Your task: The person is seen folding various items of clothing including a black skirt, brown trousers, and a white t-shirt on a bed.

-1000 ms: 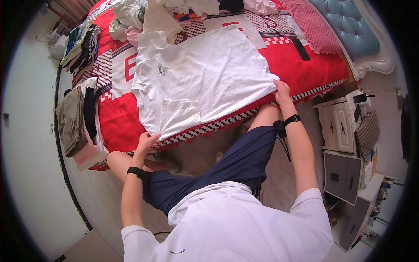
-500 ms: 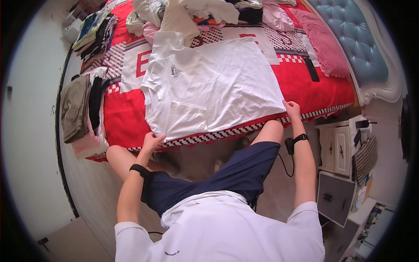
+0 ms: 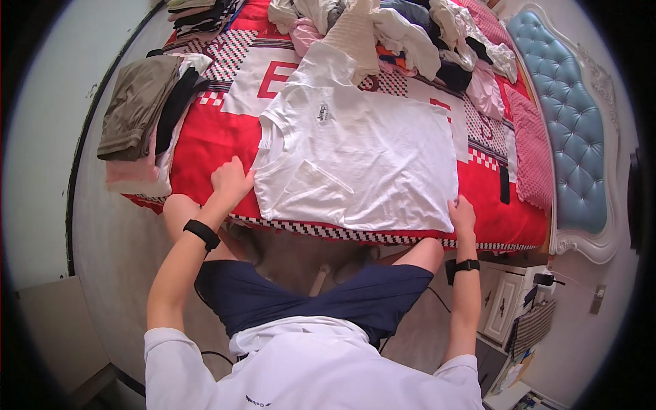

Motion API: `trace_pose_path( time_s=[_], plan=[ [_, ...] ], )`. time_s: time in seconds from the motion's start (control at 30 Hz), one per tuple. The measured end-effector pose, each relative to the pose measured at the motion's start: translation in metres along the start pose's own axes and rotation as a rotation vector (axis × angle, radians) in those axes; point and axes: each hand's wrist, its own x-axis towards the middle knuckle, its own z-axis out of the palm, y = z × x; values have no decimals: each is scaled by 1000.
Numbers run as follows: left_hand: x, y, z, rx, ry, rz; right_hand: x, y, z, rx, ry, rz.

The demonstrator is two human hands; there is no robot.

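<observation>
A white T-shirt (image 3: 383,150) lies spread sideways on the bed, its collar to the left and its hem to the right. The near sleeve is folded in over the body, while the far sleeve sticks out toward the back. My left hand (image 3: 232,183) is closed at the shirt's left edge, just below the collar, fingertips on the cloth. At the near right corner of the hem, my right hand (image 3: 463,216) pinches the fabric. Each wrist wears a black band.
Folded trousers and other clothes (image 3: 140,109) are stacked on the bed's left side, with another folded pile (image 3: 201,17) behind. Loose clothes (image 3: 410,37) heap up at the back. A pink pillow (image 3: 527,147) rests near the blue padded headboard (image 3: 564,123). A white nightstand (image 3: 499,301) stands right.
My left hand has moved up along the shirt's left edge from the near shoulder corner toward the collar. My right hand stays at the hem corner. The view has shifted.
</observation>
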Motion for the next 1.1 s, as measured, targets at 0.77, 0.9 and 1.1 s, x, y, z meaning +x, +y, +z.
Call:
trace_pose_path(
  time_s=[0.77, 0.9, 1.1],
  plan=[
    [276, 112, 35, -613, 160, -51, 244, -445, 22, 672, -553, 171],
    [322, 102, 22, -815, -26, -36, 243, -433, 29, 649, -372, -173],
    [323, 95, 9, -562, -208, 189, 221, -419, 16, 600, -103, -648]
  ],
)
